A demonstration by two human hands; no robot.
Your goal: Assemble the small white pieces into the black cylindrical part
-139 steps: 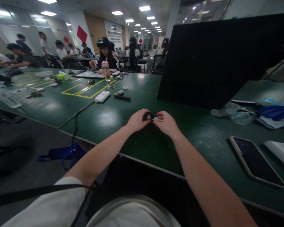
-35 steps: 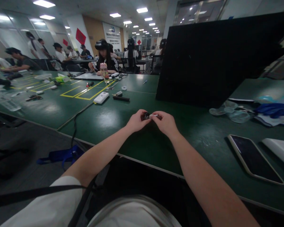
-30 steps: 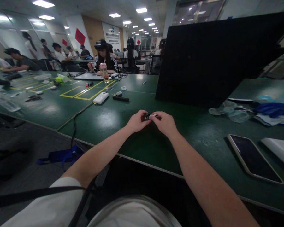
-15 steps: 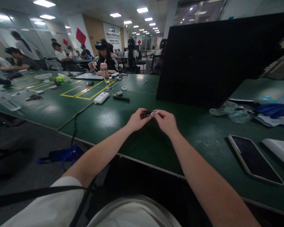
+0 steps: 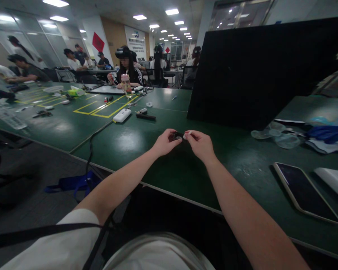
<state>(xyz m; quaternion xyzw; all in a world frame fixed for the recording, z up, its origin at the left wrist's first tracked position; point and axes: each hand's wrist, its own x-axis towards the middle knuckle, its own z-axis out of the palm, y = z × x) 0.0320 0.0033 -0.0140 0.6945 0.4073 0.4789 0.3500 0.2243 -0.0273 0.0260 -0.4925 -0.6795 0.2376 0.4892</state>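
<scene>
Black part (image 5: 180, 134) gripped in left hand (image 5: 165, 143), over green table (image 5: 169, 165). White piece (image 5: 185, 136) pinched in right hand (image 5: 201, 144), thumb against fingers, just beside it. Work looks midway: both pieces in hand, neither set down. Joined or merely close: too small to tell.

Head view — forward, downward — over green table (image 5: 242, 157)

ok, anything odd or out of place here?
The blue item below the table edge: odd spot, lying or hanging unclear. No spill visible; dark part in left hand too small to check for damage.
</scene>
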